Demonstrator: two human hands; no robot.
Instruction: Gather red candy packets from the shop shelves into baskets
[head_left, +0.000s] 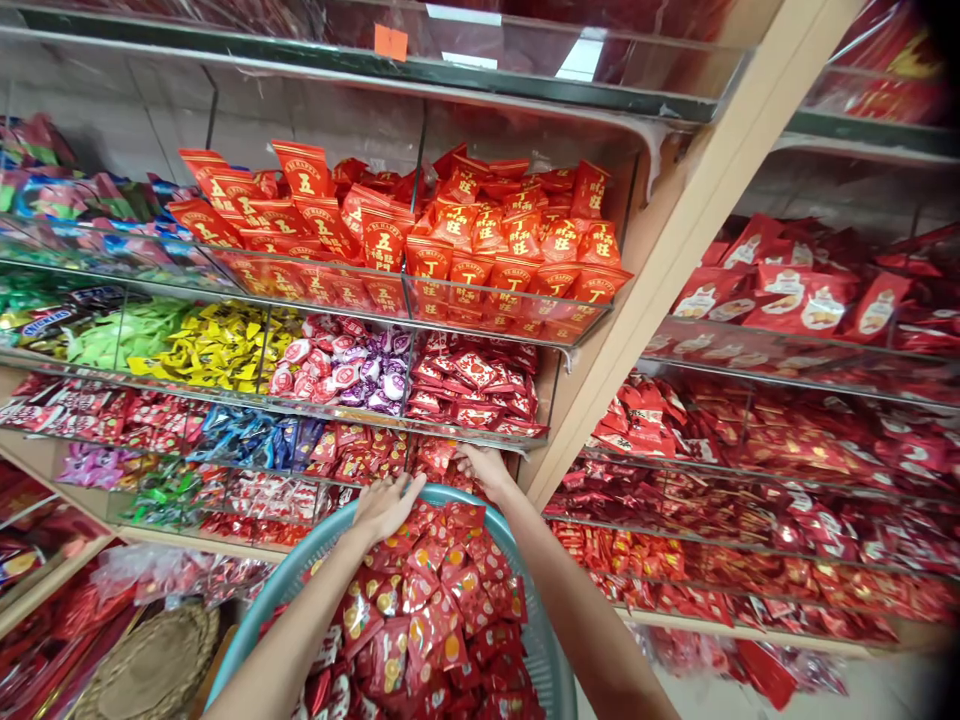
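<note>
A round teal plastic basket [271, 598] stands before me, filled with small red candy packets [424, 610] printed with orange fruit. My left hand [386, 508] lies over the basket's far rim, thumb spread away from the fingers. Beyond that rim, my right hand [486, 470] reaches into a lower shelf compartment. Its fingers are extended against red candy packets [441, 456] like those in the basket; the fingertips are partly hidden among them. Just left of this compartment lie more red packets with orange print [358, 452].
Clear-fronted shelves hold red pouches with gold lettering [517, 235], yellow-wrapped candies [217, 345] and red-and-white packets [476, 385]. A wooden upright [645, 280] rises right of my right hand. A woven round item [154, 660] lies low at left.
</note>
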